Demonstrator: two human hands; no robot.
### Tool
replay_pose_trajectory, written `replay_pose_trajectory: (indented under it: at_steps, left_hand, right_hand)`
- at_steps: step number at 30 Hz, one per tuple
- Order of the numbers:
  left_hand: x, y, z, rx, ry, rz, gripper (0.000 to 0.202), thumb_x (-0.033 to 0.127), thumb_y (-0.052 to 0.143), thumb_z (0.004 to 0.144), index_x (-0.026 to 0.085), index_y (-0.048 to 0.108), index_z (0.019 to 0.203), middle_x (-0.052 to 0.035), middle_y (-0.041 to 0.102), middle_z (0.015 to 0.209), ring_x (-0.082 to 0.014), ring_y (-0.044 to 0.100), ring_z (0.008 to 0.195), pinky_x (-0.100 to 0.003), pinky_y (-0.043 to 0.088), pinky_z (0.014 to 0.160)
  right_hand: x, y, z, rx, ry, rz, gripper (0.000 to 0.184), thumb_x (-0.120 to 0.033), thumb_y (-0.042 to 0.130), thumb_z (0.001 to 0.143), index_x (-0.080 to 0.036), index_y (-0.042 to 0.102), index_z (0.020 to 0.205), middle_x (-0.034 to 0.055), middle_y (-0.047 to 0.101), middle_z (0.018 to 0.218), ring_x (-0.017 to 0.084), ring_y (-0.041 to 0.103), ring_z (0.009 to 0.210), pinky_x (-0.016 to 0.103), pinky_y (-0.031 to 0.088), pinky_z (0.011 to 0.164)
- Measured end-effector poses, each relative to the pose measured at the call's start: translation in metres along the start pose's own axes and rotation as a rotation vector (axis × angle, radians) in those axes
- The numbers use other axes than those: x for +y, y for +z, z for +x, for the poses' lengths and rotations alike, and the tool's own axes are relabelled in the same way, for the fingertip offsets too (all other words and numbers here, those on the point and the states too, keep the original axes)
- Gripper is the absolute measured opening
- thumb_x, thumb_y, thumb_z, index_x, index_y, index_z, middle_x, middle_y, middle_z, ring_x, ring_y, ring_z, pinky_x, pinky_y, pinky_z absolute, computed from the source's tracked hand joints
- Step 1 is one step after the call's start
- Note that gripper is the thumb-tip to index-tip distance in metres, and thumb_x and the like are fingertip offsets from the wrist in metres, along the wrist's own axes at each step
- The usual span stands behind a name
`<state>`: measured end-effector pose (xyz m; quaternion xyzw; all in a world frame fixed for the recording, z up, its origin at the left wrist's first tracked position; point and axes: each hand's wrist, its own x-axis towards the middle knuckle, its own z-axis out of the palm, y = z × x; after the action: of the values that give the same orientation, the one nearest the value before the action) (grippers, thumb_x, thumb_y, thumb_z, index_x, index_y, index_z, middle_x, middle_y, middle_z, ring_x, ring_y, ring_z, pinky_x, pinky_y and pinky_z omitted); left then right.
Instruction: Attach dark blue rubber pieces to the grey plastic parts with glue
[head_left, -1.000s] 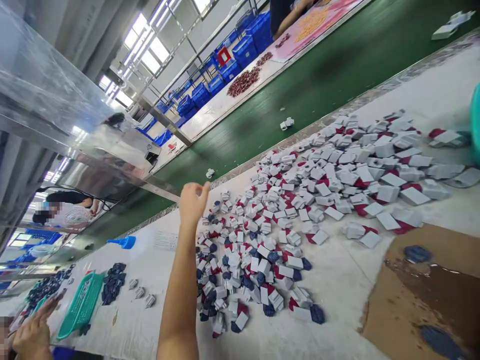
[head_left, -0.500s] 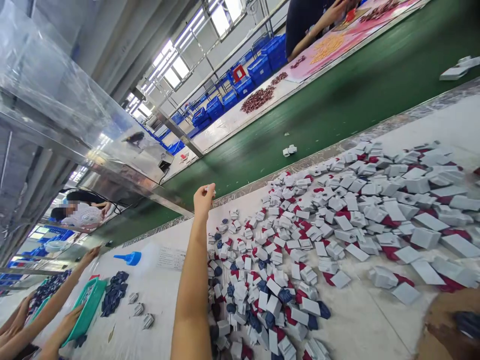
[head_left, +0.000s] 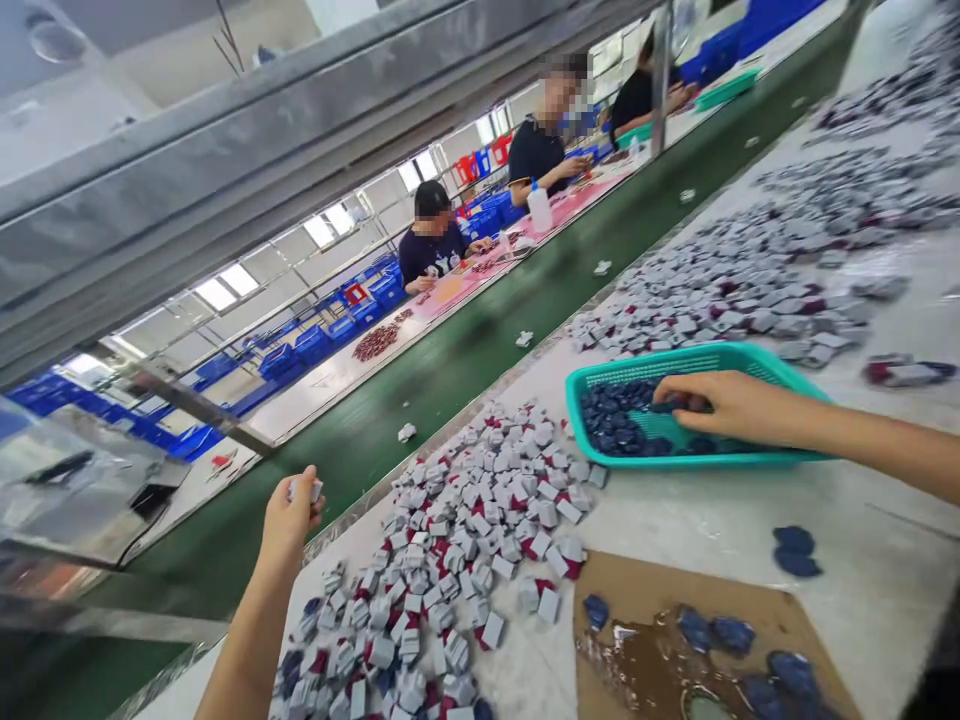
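Note:
My left hand (head_left: 291, 512) is stretched out over the edge of the green conveyor belt (head_left: 465, 350), its fingers closed round a small white piece (head_left: 311, 489). My right hand (head_left: 724, 402) reaches into a teal mesh basket (head_left: 765, 362) and pinches one dark blue piece (head_left: 667, 406) among several lying there. Between the hands a pile of small white, red and blue pieces (head_left: 457, 540) covers the white table.
A brown cardboard sheet (head_left: 675, 620) with dark blue pieces lies at the near edge. More piles of pieces (head_left: 757, 280) run along the table to the right. Across the belt sit people (head_left: 431, 245) at a pink-covered bench with blue crates behind.
The view has swung right, bringing the teal basket and the people opposite into sight. My right hand has come into view inside the basket. My left hand still holds a white piece out by the belt.

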<state>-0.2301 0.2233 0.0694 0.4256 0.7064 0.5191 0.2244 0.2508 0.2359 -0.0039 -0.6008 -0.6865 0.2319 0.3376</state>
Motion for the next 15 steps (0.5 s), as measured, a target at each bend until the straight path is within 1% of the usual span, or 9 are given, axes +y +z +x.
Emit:
replay_pose_trajectory:
  at_steps: [2, 4, 6, 8, 10, 11, 13, 14, 15]
  left_hand:
    - [0.01, 0.01, -0.002, -0.023, -0.012, -0.046, 0.026, 0.037, 0.062, 0.058, 0.018, 0.048, 0.069, 0.0052, 0.047, 0.049, -0.0098, 0.042, 0.042, -0.017, 0.026, 0.034]
    - [0.02, 0.018, -0.01, -0.062, -0.023, -0.085, 0.022, 0.035, 0.057, 0.057, 0.019, 0.046, 0.068, 0.0037, 0.05, 0.055, -0.0115, 0.048, 0.047, -0.017, 0.028, 0.033]
    - [0.028, 0.025, -0.023, -0.111, -0.039, -0.099, 0.023, 0.032, 0.06, 0.056, 0.018, 0.048, 0.071, 0.0019, 0.056, 0.065, -0.015, 0.058, 0.058, -0.018, 0.039, 0.037]
    - [0.035, 0.028, -0.042, -0.187, -0.044, -0.094, 0.03, 0.03, 0.068, 0.056, 0.018, 0.054, 0.078, 0.0004, 0.061, 0.076, -0.0196, 0.065, 0.075, -0.022, 0.05, 0.047]
    - [0.04, 0.028, -0.066, -0.276, -0.014, -0.077, 0.036, 0.035, 0.074, 0.059, 0.018, 0.058, 0.086, -0.0008, 0.064, 0.082, -0.022, 0.067, 0.083, -0.024, 0.055, 0.055]
    - [0.041, 0.027, -0.079, -0.319, 0.011, -0.064, 0.037, 0.038, 0.075, 0.061, 0.018, 0.059, 0.089, -0.0013, 0.065, 0.082, -0.0218, 0.068, 0.08, -0.024, 0.055, 0.054]
    - [0.041, 0.024, -0.108, -0.39, 0.055, -0.03, 0.039, 0.044, 0.073, 0.067, 0.018, 0.062, 0.093, -0.0008, 0.064, 0.072, -0.0179, 0.067, 0.062, -0.021, 0.051, 0.045]
    - [0.04, 0.022, -0.123, -0.419, 0.054, -0.018, 0.04, 0.047, 0.071, 0.069, 0.018, 0.063, 0.094, 0.0007, 0.061, 0.064, -0.0151, 0.063, 0.051, -0.019, 0.046, 0.04]
    - [0.038, 0.02, -0.139, -0.447, 0.034, -0.015, 0.04, 0.05, 0.068, 0.072, 0.018, 0.064, 0.096, 0.0025, 0.057, 0.056, -0.0123, 0.057, 0.043, -0.018, 0.042, 0.036]
  right_hand:
    - [-0.006, -0.007, -0.012, -0.004, 0.032, 0.114, 0.021, -0.026, 0.045, 0.083, -0.018, 0.064, 0.087, -0.0008, 0.057, 0.063, 0.008, 0.05, 0.054, 0.024, 0.038, 0.057]
    - [-0.013, -0.014, -0.025, -0.031, 0.075, 0.231, 0.02, -0.031, 0.047, 0.083, -0.018, 0.06, 0.089, 0.0014, 0.06, 0.068, 0.01, 0.057, 0.058, 0.024, 0.044, 0.059]
    - [-0.02, -0.019, -0.04, -0.076, 0.109, 0.279, 0.019, -0.033, 0.05, 0.083, -0.017, 0.059, 0.089, 0.0035, 0.064, 0.071, 0.012, 0.061, 0.065, 0.024, 0.048, 0.064]
    - [-0.029, -0.019, -0.058, -0.145, 0.144, 0.307, 0.021, -0.034, 0.053, 0.082, -0.017, 0.062, 0.091, 0.0048, 0.066, 0.072, 0.013, 0.063, 0.071, 0.024, 0.049, 0.066]
    - [-0.039, -0.013, -0.079, -0.216, 0.161, 0.343, 0.022, -0.035, 0.057, 0.08, -0.019, 0.065, 0.093, 0.0062, 0.068, 0.084, 0.014, 0.064, 0.077, 0.023, 0.05, 0.068]
    - [-0.044, -0.008, -0.09, -0.251, 0.155, 0.362, 0.022, -0.036, 0.058, 0.08, -0.02, 0.066, 0.092, 0.0068, 0.067, 0.092, 0.015, 0.064, 0.083, 0.023, 0.051, 0.069]
    - [-0.054, 0.003, -0.112, -0.365, 0.128, 0.391, 0.024, -0.039, 0.059, 0.08, -0.023, 0.068, 0.095, 0.0069, 0.064, 0.105, 0.016, 0.063, 0.089, 0.024, 0.052, 0.072]
    - [-0.058, 0.008, -0.122, -0.427, 0.124, 0.406, 0.026, -0.042, 0.058, 0.081, -0.025, 0.069, 0.098, 0.0066, 0.062, 0.107, 0.016, 0.062, 0.088, 0.024, 0.053, 0.071]
    - [-0.061, 0.015, -0.131, -0.49, 0.127, 0.425, 0.029, -0.046, 0.057, 0.083, -0.028, 0.069, 0.1, 0.0063, 0.062, 0.103, 0.015, 0.062, 0.082, 0.024, 0.053, 0.067]
